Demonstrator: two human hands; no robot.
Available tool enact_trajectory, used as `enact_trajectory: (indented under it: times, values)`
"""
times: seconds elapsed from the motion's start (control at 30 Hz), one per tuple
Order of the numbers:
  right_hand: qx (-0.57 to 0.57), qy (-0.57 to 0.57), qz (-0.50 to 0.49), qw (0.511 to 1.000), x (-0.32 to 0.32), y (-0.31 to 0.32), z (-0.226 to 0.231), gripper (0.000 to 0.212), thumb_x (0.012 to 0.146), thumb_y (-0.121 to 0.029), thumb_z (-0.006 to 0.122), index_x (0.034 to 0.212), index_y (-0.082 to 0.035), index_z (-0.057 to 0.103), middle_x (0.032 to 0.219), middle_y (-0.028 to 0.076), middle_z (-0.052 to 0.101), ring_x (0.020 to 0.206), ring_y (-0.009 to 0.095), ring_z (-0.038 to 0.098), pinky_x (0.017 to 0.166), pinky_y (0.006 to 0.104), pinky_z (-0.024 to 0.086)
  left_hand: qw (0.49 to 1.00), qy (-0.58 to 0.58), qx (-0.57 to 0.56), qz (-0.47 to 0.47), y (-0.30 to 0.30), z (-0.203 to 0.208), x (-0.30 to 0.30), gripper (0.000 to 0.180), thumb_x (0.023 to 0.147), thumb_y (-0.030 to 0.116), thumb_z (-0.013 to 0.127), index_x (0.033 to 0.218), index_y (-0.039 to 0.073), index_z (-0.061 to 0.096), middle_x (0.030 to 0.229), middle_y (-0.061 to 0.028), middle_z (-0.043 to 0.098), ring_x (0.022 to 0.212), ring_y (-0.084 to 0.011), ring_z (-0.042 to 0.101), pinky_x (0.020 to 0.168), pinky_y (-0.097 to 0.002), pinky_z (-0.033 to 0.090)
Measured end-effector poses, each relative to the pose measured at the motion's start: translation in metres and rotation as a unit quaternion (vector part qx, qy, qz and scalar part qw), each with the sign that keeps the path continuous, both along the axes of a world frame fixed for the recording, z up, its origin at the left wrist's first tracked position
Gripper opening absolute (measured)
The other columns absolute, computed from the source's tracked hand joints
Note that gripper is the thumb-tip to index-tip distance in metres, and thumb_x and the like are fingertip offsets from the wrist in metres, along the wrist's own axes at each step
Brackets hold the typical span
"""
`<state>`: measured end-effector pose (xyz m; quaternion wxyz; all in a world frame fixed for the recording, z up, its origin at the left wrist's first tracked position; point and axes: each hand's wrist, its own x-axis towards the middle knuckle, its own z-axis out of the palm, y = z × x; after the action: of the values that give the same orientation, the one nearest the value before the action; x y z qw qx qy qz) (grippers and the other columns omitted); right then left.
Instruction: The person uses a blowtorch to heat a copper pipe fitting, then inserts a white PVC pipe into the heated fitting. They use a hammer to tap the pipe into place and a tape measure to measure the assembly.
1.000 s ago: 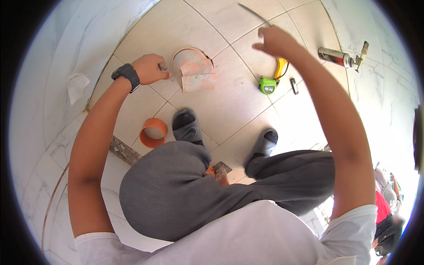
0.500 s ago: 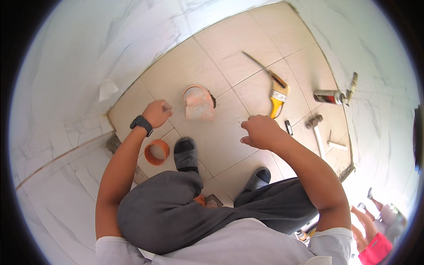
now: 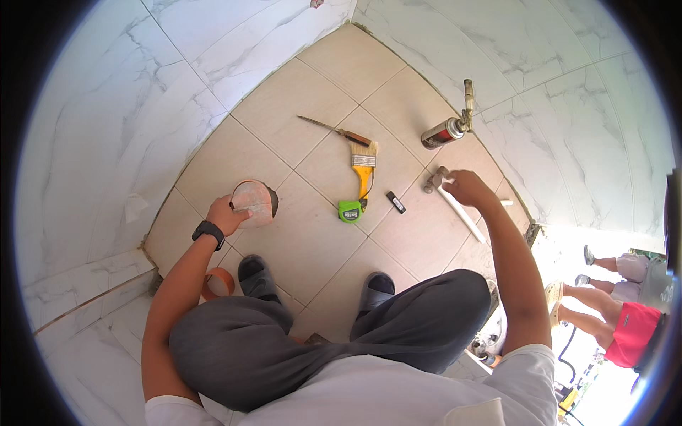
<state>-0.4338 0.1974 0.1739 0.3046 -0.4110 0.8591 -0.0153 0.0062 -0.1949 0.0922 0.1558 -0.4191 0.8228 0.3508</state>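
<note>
A short orange pipe piece (image 3: 253, 206), its face smeared pale, sits at a dark-edged hole in the tiled floor on the left. My left hand (image 3: 224, 217), with a black watch at the wrist, holds its near left edge, thumb laid over the front and fingers behind. Over on the right, a hammer (image 3: 462, 213) with a white handle lies on the tiles. The fingers of my right hand (image 3: 470, 192) are curled on its handle close beneath the metal head; the fingertips are partly hidden.
Mid-floor lie a pointed tool with a brown handle (image 3: 353, 138), a yellow-handled paintbrush (image 3: 364, 170), a green tape measure (image 3: 350, 211) and a small black object (image 3: 396, 202). A torch canister (image 3: 444, 133) is near the right wall. An orange ring (image 3: 218, 282) is by my left foot; people (image 3: 611, 319) stand at right.
My left hand has moved onto the pipe piece. My right hand has reached out right to the hammer. The view has turned rightward, and the green tape measure now shows.
</note>
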Motion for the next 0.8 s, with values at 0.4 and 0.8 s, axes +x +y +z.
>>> enact_trajectory:
  times: [0.4, 0.8]
  values:
    - [0.056, 0.12, -0.115, 0.985, -0.028, 0.109, -0.185, 0.051, 0.09, -0.041, 0.07, 0.111, 0.005, 0.058, 0.096, 0.031, 0.067, 0.094, 0.05, 0.065, 0.082, 0.055, 0.051, 0.973, 0.106, 0.159, 0.132, 0.003, -0.016, 0.042, 0.076, 0.075, 0.032, 0.088, 0.133, -0.006, 0.059, 0.118, -0.0199, 0.071, 0.109, -0.0258, 0.069, 0.096, -0.0358, 0.053]
    - [-0.062, 0.089, -0.125, 0.986, 0.029, 0.043, -0.046, 0.055, 0.095, -0.045, 0.068, 0.069, 0.002, 0.054, 0.057, 0.017, 0.054, 0.052, 0.026, 0.052, 0.053, 0.0435, 0.042, 0.918, 0.22, 0.223, 0.244, 0.027, -0.038, 0.062, 0.076, 0.08, 0.026, 0.087, 0.139, -0.009, 0.053, 0.125, -0.0186, 0.068, 0.111, -0.0222, 0.068, 0.098, -0.0333, 0.052]
